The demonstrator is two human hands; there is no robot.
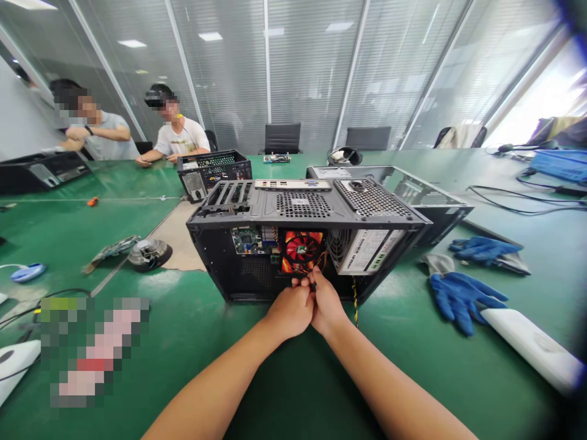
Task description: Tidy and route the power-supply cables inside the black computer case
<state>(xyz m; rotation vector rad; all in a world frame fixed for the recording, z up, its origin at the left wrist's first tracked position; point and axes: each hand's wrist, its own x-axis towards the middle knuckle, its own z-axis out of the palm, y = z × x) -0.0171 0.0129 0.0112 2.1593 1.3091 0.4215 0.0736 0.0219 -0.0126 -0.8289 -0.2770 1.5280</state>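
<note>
A black computer case [293, 211] stands on the table with its open side facing me. Inside it I see a red and orange cooling fan [301, 250], a circuit board [250, 240] and a power supply [369, 252]. My left hand [291, 310] and my right hand [328, 302] meet just below the fan, at the case's open side. Both have closed fingers, pressed close together. Whatever lies between the fingertips is hidden or too small to name. Thin wires show beside the fan. A yellow and black cable [355, 302] hangs below the power supply.
Blue gloves [463, 296] and a white power strip [534, 345] lie to the right. On the left are a round metal heatsink [149, 253] and a cardboard sheet [183, 235]. Other cases [214, 174] stand behind on the green table [183, 366]. Two people sit across at far left.
</note>
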